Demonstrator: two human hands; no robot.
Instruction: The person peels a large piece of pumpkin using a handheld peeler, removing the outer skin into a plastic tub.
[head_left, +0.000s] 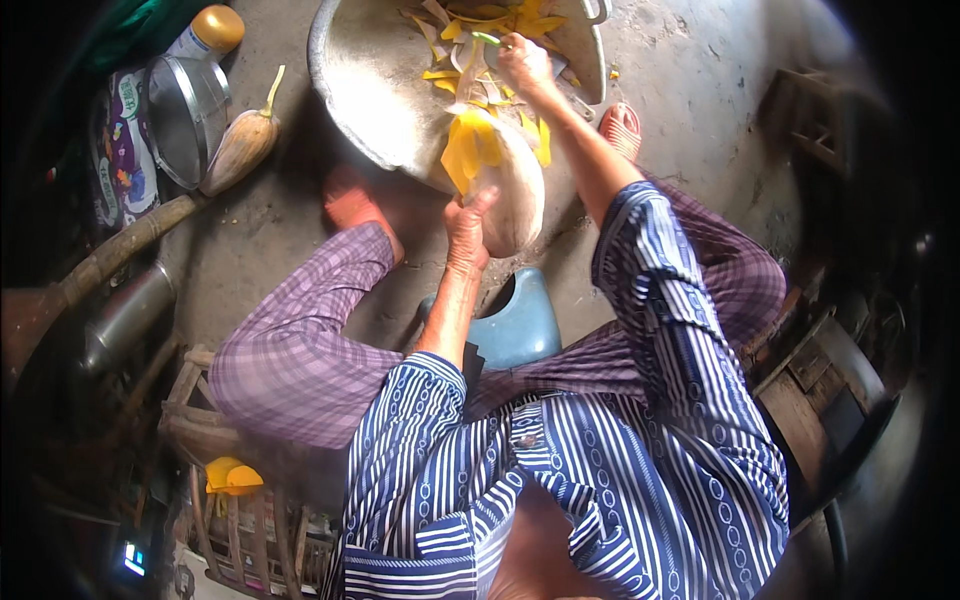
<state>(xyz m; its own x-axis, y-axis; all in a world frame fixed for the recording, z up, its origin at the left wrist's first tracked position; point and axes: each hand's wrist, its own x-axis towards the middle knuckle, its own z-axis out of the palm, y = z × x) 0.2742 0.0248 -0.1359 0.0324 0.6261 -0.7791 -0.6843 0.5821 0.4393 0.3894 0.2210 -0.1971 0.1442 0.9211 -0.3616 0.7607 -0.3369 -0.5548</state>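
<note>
A large pale squash (516, 187), with bare yellow flesh on its upper left, slants at the near rim of a wide metal basin (352, 112). My left hand (469, 229) grips its lower left end, the thumb on the skin. Beyond the squash, over the basin, my right hand (523, 66) is closed on a tool with a light green handle (487, 38); a grey blade seems to show beside the hand, though its shape is unclear. Yellow and pale peelings (525, 21) lie in the basin beneath and past my right hand.
A whole squash with a stem (244, 146) lies at the left beside a mesh strainer (180, 120), a gold-lidded container (217, 28) and a bamboo pole (127, 240). A blue plastic stool (525, 322) stands between my legs. Yellow pieces (232, 476) rest on a slatted basket (247, 532) at lower left.
</note>
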